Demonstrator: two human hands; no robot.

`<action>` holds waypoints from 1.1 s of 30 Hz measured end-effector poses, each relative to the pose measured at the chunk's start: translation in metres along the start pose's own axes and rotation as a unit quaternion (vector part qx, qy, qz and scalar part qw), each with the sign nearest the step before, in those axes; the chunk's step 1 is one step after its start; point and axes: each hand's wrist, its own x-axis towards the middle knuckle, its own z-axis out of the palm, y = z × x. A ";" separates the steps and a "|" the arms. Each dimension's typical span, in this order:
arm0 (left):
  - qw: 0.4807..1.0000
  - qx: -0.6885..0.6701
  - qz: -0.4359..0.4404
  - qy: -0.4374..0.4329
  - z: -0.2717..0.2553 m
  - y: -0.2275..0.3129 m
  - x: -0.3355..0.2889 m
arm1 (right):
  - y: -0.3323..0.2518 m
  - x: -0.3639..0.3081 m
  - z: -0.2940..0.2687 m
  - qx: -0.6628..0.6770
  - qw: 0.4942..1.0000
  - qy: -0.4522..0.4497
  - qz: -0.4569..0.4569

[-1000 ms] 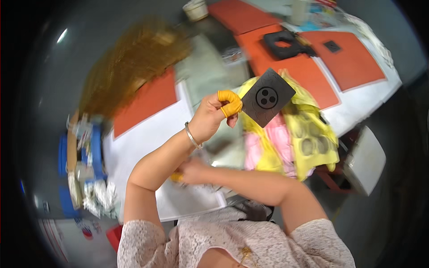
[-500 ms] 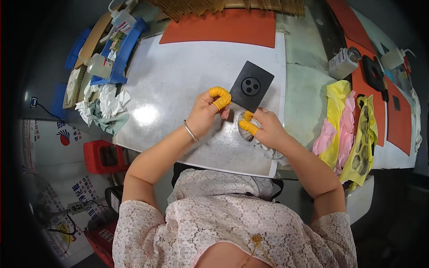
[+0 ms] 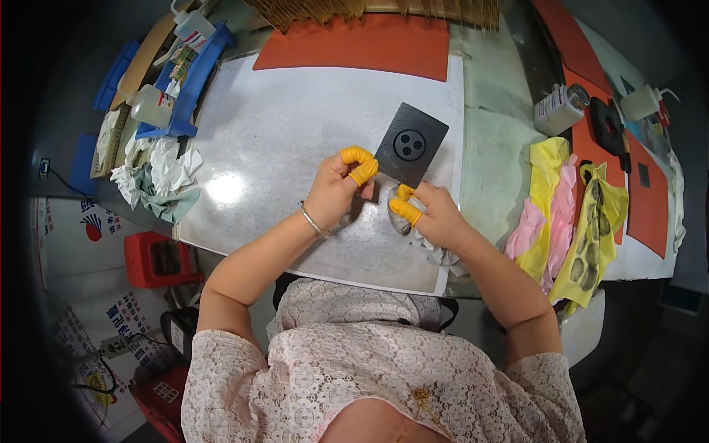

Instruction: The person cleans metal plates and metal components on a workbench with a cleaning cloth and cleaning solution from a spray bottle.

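Observation:
A dark grey phone back cover, with a round camera ring and several holes, is held tilted above the white work sheet. My left hand pinches its left edge between thumb and forefinger, both in yellow finger cots. At the cover's lower corner is my right hand, with yellow cots on its thumb and forefinger. It is closed on a grey cloth bunched under the fingers, and part of this cloth trails below the palm. Whether the right fingertips also grip the cover is hard to see.
On the left stand a blue tray, a squeeze bottle and crumpled white cloths. Yellow and pink cloths lie right, near a capped bottle. Behind the sheet is an orange mat. A red stool stands lower left.
The whole view has shifted slightly, moving the scene left in the picture. Both hands keep nearly the same pose on the cover and cloth.

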 end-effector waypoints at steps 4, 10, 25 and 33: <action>1.000 0.011 -0.005 0.006 0.002 0.003 -0.002 | 0.002 -0.002 0.001 0.002 1.000 -0.008 0.011; 1.000 0.009 -0.002 0.003 0.004 0.004 -0.003 | 0.002 -0.003 0.001 0.012 0.999 -0.006 0.029; 0.999 0.032 0.006 -0.025 0.019 0.020 0.022 | -0.003 -0.003 -0.010 0.058 0.994 -0.002 0.093; 0.961 0.081 -0.069 -0.255 0.173 0.071 0.089 | -0.030 -0.033 -0.014 -0.120 0.984 -0.105 -0.076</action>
